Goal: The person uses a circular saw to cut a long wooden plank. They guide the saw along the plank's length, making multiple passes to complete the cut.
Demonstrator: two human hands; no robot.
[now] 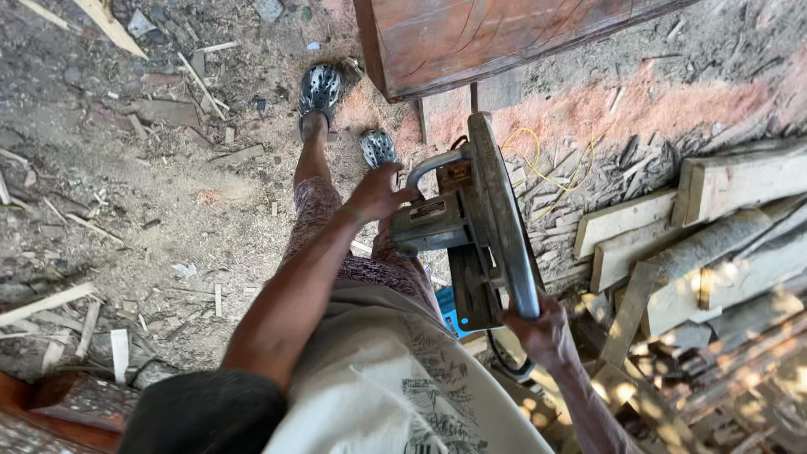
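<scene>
I hold a large grey electric circular saw [458,223] in front of my body. My left hand [378,195] grips the curved metal handle on the motor side. My right hand [542,329] is closed on the near edge of the round blade guard [504,219], which I see edge-on. The saw hangs above my legs and my feet in perforated grey clogs [319,88]. Past it lies a thick reddish wooden slab [471,38].
Sawdust, chips and offcuts cover the dirt ground [151,210]. A pile of pale planks and logs [698,235] lies at the right. A yellow cable [538,164] loops on reddish sawdust near the slab. A dark reddish wood piece [59,412] sits at the lower left.
</scene>
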